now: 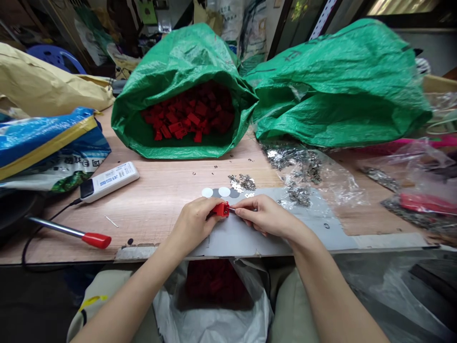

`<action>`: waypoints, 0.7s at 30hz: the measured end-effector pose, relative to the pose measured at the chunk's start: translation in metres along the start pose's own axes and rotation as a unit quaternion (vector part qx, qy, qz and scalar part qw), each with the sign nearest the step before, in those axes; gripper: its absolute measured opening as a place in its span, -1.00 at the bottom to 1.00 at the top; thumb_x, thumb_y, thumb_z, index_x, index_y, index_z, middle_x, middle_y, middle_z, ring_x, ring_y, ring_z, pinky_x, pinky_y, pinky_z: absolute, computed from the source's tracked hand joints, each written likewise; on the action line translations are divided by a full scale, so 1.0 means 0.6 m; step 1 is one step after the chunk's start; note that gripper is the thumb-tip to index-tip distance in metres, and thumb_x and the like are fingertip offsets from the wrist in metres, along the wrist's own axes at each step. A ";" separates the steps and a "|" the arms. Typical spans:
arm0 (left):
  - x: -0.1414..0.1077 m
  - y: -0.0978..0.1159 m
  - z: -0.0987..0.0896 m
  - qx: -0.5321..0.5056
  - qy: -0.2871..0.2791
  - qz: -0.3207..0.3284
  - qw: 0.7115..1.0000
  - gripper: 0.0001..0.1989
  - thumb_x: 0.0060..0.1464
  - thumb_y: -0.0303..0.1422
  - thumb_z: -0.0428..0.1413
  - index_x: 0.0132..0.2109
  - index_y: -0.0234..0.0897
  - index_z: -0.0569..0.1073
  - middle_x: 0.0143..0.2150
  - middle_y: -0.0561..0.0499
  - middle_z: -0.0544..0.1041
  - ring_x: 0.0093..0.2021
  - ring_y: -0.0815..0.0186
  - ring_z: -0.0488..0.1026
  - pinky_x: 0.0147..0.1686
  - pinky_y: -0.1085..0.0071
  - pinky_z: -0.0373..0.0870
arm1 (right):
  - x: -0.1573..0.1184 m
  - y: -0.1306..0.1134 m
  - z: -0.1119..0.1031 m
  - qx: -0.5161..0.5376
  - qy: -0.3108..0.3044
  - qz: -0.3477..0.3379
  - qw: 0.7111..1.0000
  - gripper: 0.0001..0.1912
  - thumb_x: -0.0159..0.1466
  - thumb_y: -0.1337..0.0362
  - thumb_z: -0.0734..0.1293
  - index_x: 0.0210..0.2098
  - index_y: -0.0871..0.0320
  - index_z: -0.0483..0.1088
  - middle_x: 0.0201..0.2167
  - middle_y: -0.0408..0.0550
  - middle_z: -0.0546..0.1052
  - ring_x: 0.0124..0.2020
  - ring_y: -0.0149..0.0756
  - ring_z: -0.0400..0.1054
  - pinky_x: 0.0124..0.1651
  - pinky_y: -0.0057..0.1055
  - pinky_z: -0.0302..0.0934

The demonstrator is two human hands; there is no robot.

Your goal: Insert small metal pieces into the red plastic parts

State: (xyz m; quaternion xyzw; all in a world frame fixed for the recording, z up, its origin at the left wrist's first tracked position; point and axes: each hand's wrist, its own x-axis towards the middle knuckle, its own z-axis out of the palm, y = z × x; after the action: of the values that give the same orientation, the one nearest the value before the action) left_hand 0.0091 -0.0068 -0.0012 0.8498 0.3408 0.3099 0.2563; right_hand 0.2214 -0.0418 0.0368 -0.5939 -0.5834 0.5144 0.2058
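Note:
My left hand (194,220) is closed on a small red plastic block (223,208), held above the grey mat (221,240) near the table's front edge. Between the thumb and fingers of my right hand (267,215) is a thin dark metal piece (232,209). Its tip meets the open right end of the block; most of it is hidden by my fingers, so its exact kind is unclear. Just beyond my hands lies a pile of small metal parts (243,183), beside two white discs (224,191).
A green woven sack (178,52) full of red blocks (193,116) lies open at the back, beside another green sack (339,90). Plastic bags of metal parts (300,190) lie right. At left are a white device (110,181) and red-tipped lever (96,239). Below hangs a white bag (214,326).

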 end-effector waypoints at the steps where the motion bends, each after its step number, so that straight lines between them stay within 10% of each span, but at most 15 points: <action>1: 0.000 0.000 0.000 0.000 0.001 0.003 1.000 -0.78 0.14 -0.47 0.21 -0.05 -0.21 0.50 -0.17 -0.01 0.61 -0.19 0.24 0.52 -0.18 0.36 0.40 | -0.001 -0.002 0.000 -0.002 -0.001 0.004 1.000 -0.74 0.28 0.14 0.27 -0.32 0.18 0.51 -0.63 -0.24 0.30 -0.74 -0.52 0.08 -0.70 -0.52 -0.08; 21: 0.006 0.000 -0.008 0.021 -0.032 0.044 0.998 -0.85 0.21 -0.46 0.13 -0.07 -0.21 0.48 -0.23 -0.01 0.57 -0.25 0.27 0.49 -0.24 0.40 0.37 | 0.001 -0.019 0.027 -0.163 0.126 -0.043 0.978 -0.80 0.23 0.32 0.28 -0.33 0.14 0.58 -0.38 -0.03 0.60 -0.33 -0.22 0.42 -0.30 -0.39 0.17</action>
State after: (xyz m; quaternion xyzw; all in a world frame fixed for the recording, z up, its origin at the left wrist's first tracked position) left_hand 0.0078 -0.0030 0.0034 0.8786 0.3009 0.2866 0.2355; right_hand 0.2022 -0.0442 0.0401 -0.6542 -0.6535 0.3239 0.1998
